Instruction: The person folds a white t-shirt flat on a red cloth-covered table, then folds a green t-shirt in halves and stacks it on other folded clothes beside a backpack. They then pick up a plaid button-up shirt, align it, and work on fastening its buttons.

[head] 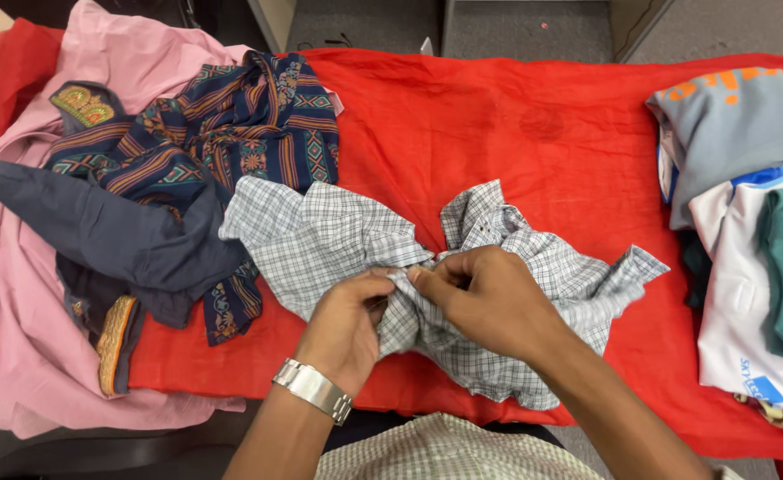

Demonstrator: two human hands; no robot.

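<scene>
Both grips are closed on the checked shirt [463, 293]: the left hand [347, 324], wearing a metal wristwatch [313, 389], and the right hand [489, 298] pinch bunched fabric between fingertips at the centre of the garment, thumbs nearly touching. Fabric is pale grey-white with a fine dark grid — heavily crumpled, gathered at the middle. Its long axis runs from 10 o'clock to 4 o'clock across the red-covered surface [516, 124], lying low and central. At 9 o'clock sits a heap — pink cloth [18, 293] and a patterned navy garment [231, 116]. Folded shirts [747, 231] are stacked at 3 o'clock.
</scene>
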